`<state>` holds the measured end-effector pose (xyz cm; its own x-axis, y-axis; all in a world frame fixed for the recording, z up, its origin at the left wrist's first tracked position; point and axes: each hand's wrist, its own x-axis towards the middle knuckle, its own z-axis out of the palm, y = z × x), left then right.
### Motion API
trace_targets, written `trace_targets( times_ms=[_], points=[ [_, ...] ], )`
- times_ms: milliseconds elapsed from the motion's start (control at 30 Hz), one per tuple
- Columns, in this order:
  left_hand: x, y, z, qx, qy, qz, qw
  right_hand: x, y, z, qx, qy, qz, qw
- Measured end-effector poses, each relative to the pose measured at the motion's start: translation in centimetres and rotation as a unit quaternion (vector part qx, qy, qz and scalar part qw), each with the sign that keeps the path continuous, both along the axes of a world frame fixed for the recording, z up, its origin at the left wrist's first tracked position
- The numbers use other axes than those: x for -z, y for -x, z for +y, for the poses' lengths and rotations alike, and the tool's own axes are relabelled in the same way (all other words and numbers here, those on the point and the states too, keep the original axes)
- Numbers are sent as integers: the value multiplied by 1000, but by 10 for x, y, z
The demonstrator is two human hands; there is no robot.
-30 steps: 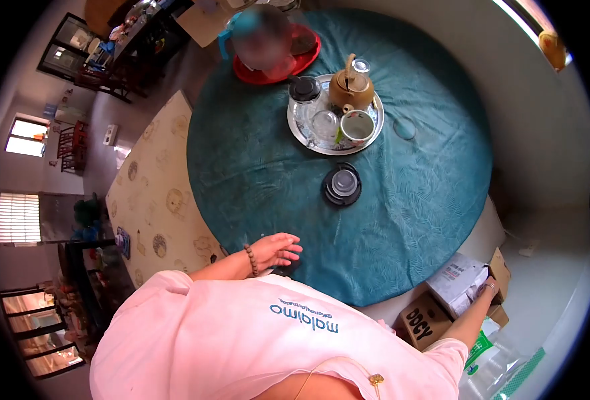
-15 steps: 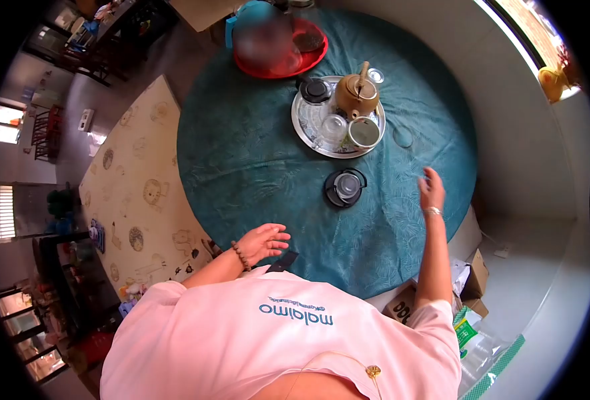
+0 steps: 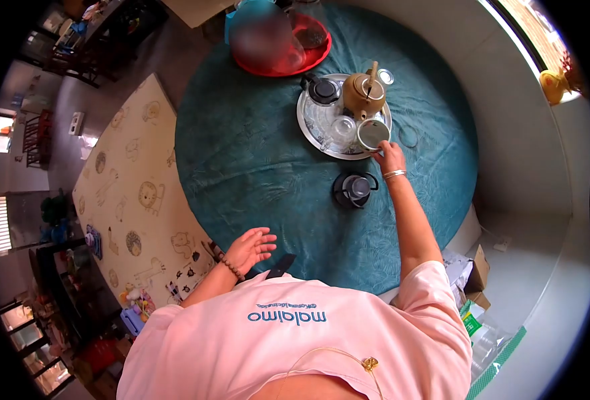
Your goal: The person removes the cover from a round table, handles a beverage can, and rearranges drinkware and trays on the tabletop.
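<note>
Head view.
Cup: mouth up, near right edge of tray, just before pot, on bench.
Right hand: nearer; fingers at the cup's near rim, cup ahead and slightly left; grip cannot be told.
Left hand: well apart, empty, fingers loosely spread.

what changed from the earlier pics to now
The right hand moved from beside the cardboard box to the cup on the tray; its fingers now touch it, though a firm grip is unclear. The left hand stayed open and empty; the teapot stayed put.
</note>
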<state>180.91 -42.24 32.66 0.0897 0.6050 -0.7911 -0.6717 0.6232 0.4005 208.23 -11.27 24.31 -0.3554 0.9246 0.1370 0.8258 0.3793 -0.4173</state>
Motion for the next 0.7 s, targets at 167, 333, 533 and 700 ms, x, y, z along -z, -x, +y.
trace_targets(
  times_ms=[167,333,533,700],
  points=[
    [4,1,5,8,-13,-24,1000,-24,-19,-18,-13,-92,68,993],
    [1,-9,14,33,-9,-21,999,-39,-54,-41,47,-121,78,988],
    [-2,-22,18,63,-5,-14,998,-52,-82,-69,79,-115,46,989],
    [-1,-32,16,78,1,-5,997,-55,-87,-86,100,-87,73,989]
  ],
)
